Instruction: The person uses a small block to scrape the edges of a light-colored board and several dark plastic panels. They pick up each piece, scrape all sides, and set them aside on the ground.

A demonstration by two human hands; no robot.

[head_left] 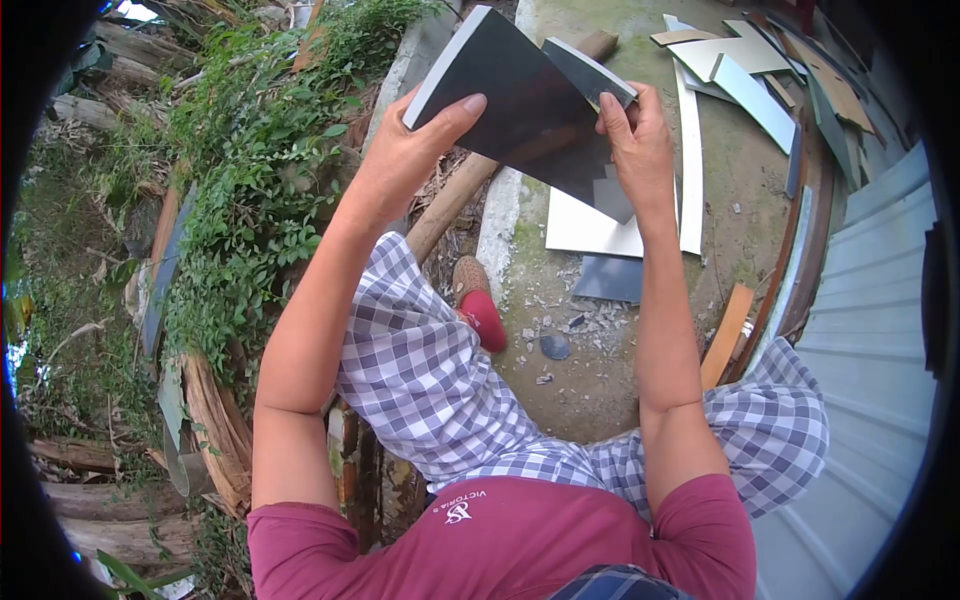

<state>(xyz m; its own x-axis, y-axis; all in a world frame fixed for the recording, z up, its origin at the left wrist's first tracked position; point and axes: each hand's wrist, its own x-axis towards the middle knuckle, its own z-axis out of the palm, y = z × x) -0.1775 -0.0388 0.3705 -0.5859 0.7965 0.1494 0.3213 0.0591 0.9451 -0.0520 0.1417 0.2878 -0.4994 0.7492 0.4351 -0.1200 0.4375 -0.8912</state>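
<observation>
Gritty concrete (600, 395) below, left hand (415, 142) gripping dark board (530, 110) finger-and-thumb, right hand (640, 150) likewise on smaller dark piece (592, 70); likely a parting step, next move wanting firm opposed grips

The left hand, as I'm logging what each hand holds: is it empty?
No, the left hand grips a dark board, its thumb lying on the board's dark face.

on the wearer's side of the dark panel (530, 110) there is room to reach down to the concrete (590, 390); leafy plants (235, 240) crowd the panel's left, a board pile (760, 100) its right, a log (455, 205) and white board (582, 228) beneath.
</observation>
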